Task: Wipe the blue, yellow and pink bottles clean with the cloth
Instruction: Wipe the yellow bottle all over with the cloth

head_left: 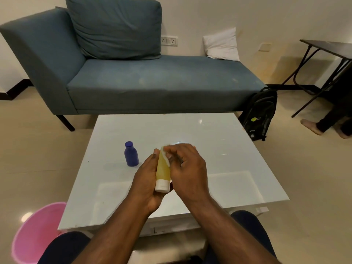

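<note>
My left hand grips a yellow bottle with a white cap pointing toward me, held above the white glossy table. My right hand presses a small white cloth against the far end of the yellow bottle; most of the cloth is hidden under the fingers. A blue bottle with a blue cap stands upright on the table, just left of my hands. No pink bottle is visible.
A pink bucket stands on the floor at the table's near left corner. A blue couch lies beyond the table, a black backpack leans at its right end. A person's feet and a folding table are at far right.
</note>
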Available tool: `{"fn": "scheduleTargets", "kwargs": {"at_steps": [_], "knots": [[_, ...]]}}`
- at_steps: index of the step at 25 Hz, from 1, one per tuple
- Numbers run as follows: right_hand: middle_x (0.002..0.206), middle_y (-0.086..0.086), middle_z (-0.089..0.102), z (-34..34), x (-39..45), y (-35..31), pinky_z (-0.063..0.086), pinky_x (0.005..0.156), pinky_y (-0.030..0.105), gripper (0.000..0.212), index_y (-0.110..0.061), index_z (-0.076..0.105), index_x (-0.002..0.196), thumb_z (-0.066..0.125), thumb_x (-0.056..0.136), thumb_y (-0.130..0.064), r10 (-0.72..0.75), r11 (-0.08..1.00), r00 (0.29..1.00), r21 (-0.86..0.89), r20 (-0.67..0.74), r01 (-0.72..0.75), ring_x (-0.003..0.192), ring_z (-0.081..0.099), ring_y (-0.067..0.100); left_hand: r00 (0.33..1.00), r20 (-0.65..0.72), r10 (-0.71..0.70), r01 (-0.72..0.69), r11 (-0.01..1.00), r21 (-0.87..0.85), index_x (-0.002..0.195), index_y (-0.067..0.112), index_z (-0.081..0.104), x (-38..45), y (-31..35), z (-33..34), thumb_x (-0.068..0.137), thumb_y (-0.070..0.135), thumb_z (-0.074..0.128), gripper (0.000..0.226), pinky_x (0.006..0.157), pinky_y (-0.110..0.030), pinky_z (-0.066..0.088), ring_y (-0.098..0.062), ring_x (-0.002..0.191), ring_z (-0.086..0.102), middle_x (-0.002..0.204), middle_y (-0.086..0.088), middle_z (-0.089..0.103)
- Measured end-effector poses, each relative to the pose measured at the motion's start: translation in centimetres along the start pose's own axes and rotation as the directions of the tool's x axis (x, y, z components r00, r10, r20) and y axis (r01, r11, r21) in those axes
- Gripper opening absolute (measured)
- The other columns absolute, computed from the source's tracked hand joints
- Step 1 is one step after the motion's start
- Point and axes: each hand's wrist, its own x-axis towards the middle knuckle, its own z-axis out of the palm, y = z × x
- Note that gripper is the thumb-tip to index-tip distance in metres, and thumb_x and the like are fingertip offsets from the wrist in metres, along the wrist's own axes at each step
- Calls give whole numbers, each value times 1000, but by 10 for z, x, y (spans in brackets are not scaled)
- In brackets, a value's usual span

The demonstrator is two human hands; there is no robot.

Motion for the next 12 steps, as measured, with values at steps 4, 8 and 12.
{"fn": "scheduleTargets", "kwargs": {"at_steps": [4, 8, 12], "knots": [[102, -20, 54, 3, -3, 2, 39, 83, 5, 19, -21, 66, 109, 56, 94, -16, -8, 997, 999, -78, 46, 12, 95, 52, -9, 999, 32, -13, 11, 998, 68, 101, 23, 77, -7, 1, 0, 96, 55, 47, 45, 86, -46, 57, -23, 95, 75, 102, -7, 78], [107, -5, 58, 4, -11, 3, 46, 86, 16, 19, -17, 68, 108, 57, 93, -13, -83, 985, 990, -144, 111, 99, 98, 54, 6, 998, 59, 0, -3, 999, 47, 90, 17, 76, -12, 3, 2, 99, 48, 45, 45, 64, -34, 61, -21, 79, 77, 88, -7, 79], [105, -4, 60, -7, 10, 10, 48, 86, 18, 17, -17, 68, 107, 57, 93, -15, -6, 983, 998, -181, 55, 15, 91, 52, 2, 999, -13, 37, -36, 998, 60, 122, 14, 61, -8, 3, -2, 94, 49, 55, 46, 77, -45, 61, -27, 97, 75, 108, -12, 76]]}}
